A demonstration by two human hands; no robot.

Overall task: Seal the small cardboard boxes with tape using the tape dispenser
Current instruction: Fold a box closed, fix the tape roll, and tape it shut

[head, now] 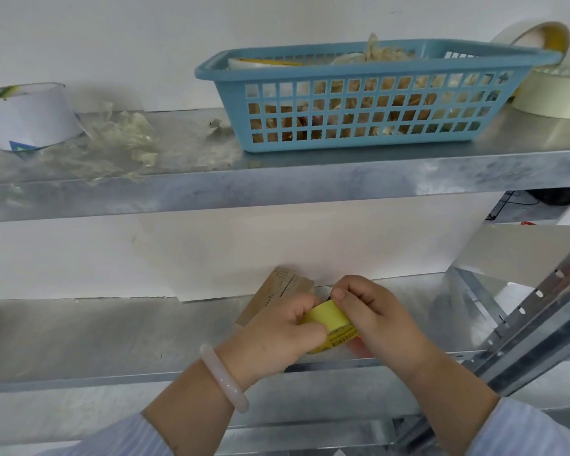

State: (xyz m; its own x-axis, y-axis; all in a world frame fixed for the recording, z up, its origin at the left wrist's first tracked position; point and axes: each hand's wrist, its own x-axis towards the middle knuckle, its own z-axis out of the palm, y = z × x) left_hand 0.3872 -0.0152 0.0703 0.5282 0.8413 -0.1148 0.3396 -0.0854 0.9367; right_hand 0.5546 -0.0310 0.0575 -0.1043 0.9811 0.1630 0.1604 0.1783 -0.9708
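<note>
Head view: judging by the grip, the tape's end is being picked loose, and next it needs drawing over the small cardboard box, which lies on the lower shelf just behind. The left hand and right hand both curl tightly round the yellow tape roll.
</note>
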